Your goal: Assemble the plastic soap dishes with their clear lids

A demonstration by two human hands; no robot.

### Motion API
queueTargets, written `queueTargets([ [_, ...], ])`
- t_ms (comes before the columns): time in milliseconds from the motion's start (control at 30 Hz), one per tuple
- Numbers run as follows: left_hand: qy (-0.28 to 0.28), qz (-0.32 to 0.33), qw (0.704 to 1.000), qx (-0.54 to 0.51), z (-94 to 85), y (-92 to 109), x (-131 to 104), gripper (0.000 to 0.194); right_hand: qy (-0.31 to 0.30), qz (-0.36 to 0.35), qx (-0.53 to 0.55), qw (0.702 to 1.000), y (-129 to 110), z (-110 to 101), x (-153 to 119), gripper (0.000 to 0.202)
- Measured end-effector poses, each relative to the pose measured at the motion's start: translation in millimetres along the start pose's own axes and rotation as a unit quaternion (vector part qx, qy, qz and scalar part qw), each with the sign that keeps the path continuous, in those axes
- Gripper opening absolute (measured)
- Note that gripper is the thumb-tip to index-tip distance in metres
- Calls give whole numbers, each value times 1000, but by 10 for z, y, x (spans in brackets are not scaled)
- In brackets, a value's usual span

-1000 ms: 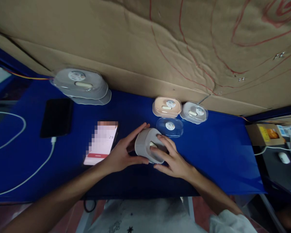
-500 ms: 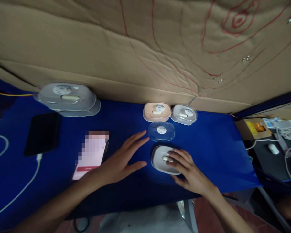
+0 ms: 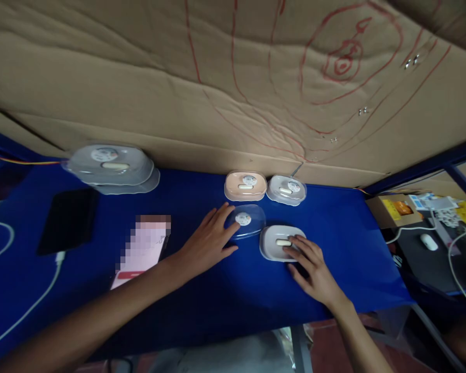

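Note:
My left hand (image 3: 209,239) has its fingers spread, with the fingertips at the left edge of a clear lid (image 3: 249,213) that bears a round white label. Over the right side of a light grey oval dish (image 3: 271,249) with a cream bar handle (image 3: 283,242) is my right hand (image 3: 309,267), fingers apart and touching the dish. Behind these, a peach container (image 3: 236,189) and a grey one (image 3: 276,195) stand side by side, each under a clear labelled lid.
Larger lidded grey containers (image 3: 130,155) are stacked at the back left. Nearer are a black device (image 3: 68,220) on a white cable and a lit phone (image 3: 145,248). A brown cardboard wall (image 3: 140,98) rises behind; a cardboard box (image 3: 386,210) and a mouse (image 3: 428,242) are at right.
The grey dish has moved right and slightly back with my right hand. My left hand has come up to the clear lid, which now sits further left. The view has also shifted.

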State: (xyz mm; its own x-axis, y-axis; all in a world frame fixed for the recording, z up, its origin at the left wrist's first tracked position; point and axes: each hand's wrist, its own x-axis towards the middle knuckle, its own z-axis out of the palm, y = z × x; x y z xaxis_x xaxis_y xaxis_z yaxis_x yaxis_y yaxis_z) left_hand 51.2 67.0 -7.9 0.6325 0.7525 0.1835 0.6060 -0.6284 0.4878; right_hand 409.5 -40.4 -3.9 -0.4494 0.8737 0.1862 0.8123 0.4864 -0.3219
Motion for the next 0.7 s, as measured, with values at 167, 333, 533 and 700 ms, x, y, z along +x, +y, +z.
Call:
queueTargets([
  [167, 42, -82, 993, -80, -57, -10, -111, 45, 37, -14, 30, 999, -238, 42, 128, 70],
  [333, 62, -87, 975, -194, -212, 199, -92, 47, 33, -55, 49, 997, -371, -44, 501, 91],
  [533, 41, 29, 967, -250, -93, 431, -35, 57, -57, -99, 87, 990, -311, -113, 861, 98],
  [700, 16, -1, 974, -227, 183, 460, -59, 116, -21, -27, 114, 993, -69, -134, 537, 89],
])
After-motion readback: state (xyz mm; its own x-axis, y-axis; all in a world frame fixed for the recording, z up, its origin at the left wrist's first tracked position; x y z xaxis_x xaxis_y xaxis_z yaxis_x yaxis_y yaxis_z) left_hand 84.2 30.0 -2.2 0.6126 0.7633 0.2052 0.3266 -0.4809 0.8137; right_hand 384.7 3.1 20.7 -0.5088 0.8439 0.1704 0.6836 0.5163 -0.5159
